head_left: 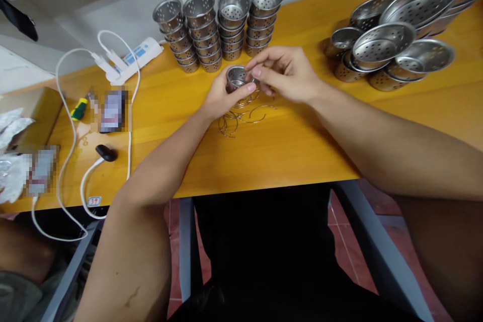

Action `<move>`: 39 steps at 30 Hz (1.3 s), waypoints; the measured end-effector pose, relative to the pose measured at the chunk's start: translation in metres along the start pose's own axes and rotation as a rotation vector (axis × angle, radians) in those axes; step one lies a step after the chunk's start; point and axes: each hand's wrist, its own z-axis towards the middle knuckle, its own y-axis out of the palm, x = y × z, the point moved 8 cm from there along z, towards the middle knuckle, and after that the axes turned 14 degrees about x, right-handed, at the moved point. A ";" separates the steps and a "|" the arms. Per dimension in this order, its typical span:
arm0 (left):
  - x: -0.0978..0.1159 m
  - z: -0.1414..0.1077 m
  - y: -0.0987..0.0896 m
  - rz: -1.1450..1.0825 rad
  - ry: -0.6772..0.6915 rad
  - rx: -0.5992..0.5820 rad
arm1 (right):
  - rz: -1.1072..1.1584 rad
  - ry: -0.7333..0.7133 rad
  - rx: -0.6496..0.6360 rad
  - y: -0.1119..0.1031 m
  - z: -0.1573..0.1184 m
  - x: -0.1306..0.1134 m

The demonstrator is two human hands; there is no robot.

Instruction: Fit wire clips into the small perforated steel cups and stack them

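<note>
A small perforated metal cup (236,75) is held upright by my left hand (222,94), its thumb along the near side. My right hand (289,74) is at the cup's right rim, thumb and index finger pinched together; whatever lies between them is too small to make out. Thin curved wire pieces (236,119) lie loosely on the yellow table (226,166) just below the cup, some partly hidden under my hands. Behind my hands stand several stacks of perforated metal cups (204,32).
Larger perforated metal bowls (388,48) sit stacked at the back right. On the left are a power strip (138,58) with white cables, two blurred phones (113,110), a green-yellow tool (79,109), a black plug (106,153) and a cardboard box (45,113). A person's leg shows lower left.
</note>
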 end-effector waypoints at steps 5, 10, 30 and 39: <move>-0.002 -0.001 0.005 -0.026 0.113 -0.022 | -0.011 0.039 -0.001 -0.001 0.001 0.001; -0.008 -0.001 0.007 0.072 0.142 -0.008 | -0.011 0.027 0.059 0.002 0.003 0.008; 0.001 -0.001 0.006 0.125 0.135 -0.028 | -0.068 0.003 0.073 0.003 0.001 0.007; 0.002 0.000 0.004 0.120 0.161 0.002 | -0.054 -0.004 0.063 0.005 0.001 0.010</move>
